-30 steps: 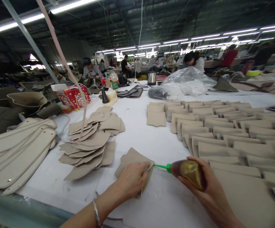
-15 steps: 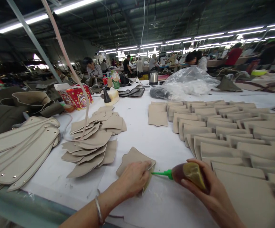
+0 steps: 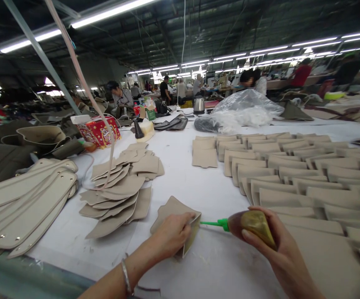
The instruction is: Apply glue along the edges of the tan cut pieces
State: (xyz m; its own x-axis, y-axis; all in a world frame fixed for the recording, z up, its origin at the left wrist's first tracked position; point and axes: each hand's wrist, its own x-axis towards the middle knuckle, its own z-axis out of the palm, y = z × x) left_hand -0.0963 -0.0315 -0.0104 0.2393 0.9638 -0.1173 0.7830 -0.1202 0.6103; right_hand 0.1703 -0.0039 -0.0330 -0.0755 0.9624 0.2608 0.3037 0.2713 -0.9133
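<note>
My left hand (image 3: pixel 172 234) lies over a beige leather piece (image 3: pixel 170 207), fingers curled down on it near its right edge. A folded-back side of this piece, with a yellowish surface, shows under the fingertips. In my right hand (image 3: pixel 277 245) is a squeeze bottle (image 3: pixel 251 224), half full of amber liquid and tilted on its side. Its thin green nozzle (image 3: pixel 219 223) points left, the tip right at the piece's right corner; whether it touches cannot be made out. A loose pile of beige leather pieces (image 3: pixel 126 182) lies left of my hands.
Rows of folded beige pieces (image 3: pixel 279 166) cover the right of the white table (image 3: pixel 180 166). Long straps with snaps (image 3: pixel 36 207) lie at the left edge. A pink hose (image 3: pixel 83 70) hangs down over the pile. Farther back are a red box (image 3: pixel 100 131), a kettle (image 3: pixel 199 106) and plastic bags (image 3: pixel 248 110).
The nozzle tip has slid along the piece's right edge, up towards its corner. More of the yellowish folded side shows below my left fingers. The whole view has shifted slightly.
</note>
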